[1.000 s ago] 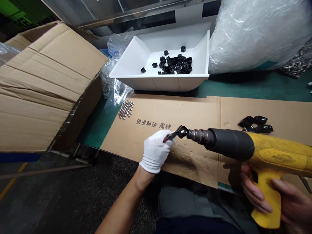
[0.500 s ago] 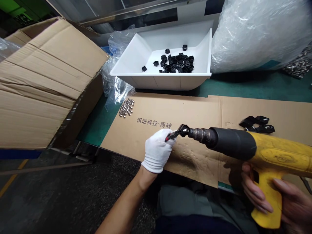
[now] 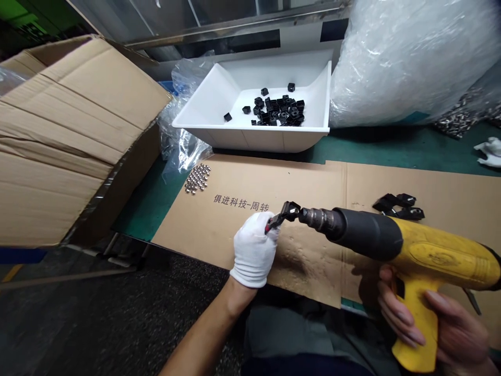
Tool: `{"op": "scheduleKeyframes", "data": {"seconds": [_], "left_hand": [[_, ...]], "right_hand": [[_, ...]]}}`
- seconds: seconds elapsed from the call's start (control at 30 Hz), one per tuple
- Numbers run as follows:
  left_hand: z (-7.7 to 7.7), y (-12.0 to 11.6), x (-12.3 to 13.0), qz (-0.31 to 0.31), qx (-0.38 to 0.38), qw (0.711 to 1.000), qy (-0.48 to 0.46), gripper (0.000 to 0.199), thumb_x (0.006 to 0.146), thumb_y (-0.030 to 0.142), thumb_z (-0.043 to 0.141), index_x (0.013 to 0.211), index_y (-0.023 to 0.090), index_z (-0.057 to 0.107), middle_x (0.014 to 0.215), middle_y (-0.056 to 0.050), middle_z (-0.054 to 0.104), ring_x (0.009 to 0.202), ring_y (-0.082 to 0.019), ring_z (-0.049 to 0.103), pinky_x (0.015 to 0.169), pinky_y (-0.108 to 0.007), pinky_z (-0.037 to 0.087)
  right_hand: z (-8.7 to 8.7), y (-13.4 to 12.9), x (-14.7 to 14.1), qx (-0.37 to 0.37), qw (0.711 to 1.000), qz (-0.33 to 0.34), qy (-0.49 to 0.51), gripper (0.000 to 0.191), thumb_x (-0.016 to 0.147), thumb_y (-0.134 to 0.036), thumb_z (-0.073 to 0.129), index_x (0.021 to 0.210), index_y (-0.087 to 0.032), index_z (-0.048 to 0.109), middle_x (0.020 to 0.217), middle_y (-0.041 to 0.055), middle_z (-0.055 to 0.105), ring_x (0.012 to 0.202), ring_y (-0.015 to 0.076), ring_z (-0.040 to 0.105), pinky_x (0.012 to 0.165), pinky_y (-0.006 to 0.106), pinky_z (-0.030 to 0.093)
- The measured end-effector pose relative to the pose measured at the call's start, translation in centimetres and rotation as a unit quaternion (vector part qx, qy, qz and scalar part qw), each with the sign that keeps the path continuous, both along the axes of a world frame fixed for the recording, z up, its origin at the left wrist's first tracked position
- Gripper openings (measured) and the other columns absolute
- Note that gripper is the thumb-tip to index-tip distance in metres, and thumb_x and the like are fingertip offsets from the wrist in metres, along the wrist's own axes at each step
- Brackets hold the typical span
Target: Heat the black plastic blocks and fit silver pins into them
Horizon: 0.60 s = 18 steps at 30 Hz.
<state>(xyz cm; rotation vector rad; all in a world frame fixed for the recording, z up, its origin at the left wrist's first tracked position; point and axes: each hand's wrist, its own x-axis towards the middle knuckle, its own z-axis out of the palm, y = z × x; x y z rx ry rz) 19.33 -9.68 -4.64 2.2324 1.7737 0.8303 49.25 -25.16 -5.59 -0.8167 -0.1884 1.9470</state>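
My left hand (image 3: 255,249), in a white glove, is closed around a dark piece with a bit of red, mostly hidden by the fingers. At its far end sits a small black plastic block (image 3: 291,210) with a shiny metal spot; whether the two are one piece I cannot tell. In my bare right hand (image 3: 407,313) is a yellow heat gun (image 3: 442,256), gripped by its handle. Its stepped metal nozzle (image 3: 319,219) points left, the tip just beside the black block. Beyond the gun, several black blocks (image 3: 399,206) lie grouped on the cardboard sheet (image 3: 235,237).
A white bin (image 3: 250,137) with several black blocks (image 3: 279,109) stands behind the sheet. Small metal inserts (image 3: 198,178) lie at the sheet's left. A cardboard box (image 3: 78,141) flanks the left side; a bulging plastic bag (image 3: 391,68) and a white glove (image 3: 489,152) are at right.
The nozzle tip has drawn slightly away from the black block, leaving a small gap. The whole view has shifted a little; both hands keep their grips.
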Motion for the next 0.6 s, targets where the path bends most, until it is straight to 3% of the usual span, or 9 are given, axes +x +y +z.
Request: {"op": "scheduleKeyframes", "data": {"seconds": [0.43, 0.6], "left_hand": [[-0.2, -0.5, 1.8, 0.037, 0.013, 0.999, 0.011, 0.011, 0.100, 0.026, 0.056, 0.100, 0.020, 0.065, 0.094, -0.007, 0.070, 0.086, -0.024, 0.067, 0.080, -0.033, 0.050], [-0.6, 0.2, 1.0, 0.032, 0.013, 0.999, -0.010, 0.017, 0.102, 0.029, 0.053, 0.096, 0.019, 0.066, 0.091, -0.007, 0.070, 0.085, -0.023, 0.067, 0.079, -0.033, 0.051]], "right_hand": [[-0.2, -0.3, 0.1, 0.008, 1.000, 0.001, 0.028, 0.042, 0.090, -0.053, 0.065, 0.121, -0.025, 0.068, 0.076, 0.0047, 0.062, 0.052, 0.0119, 0.048, 0.049, 0.027, 0.037], [-1.7, 0.0, -0.3, 0.044, 0.996, -0.008, 0.073, 0.043, 0.093, -0.051, 0.061, 0.126, -0.024, 0.066, 0.081, 0.0056, 0.065, 0.053, 0.0111, 0.051, 0.052, 0.025, 0.042]]}}
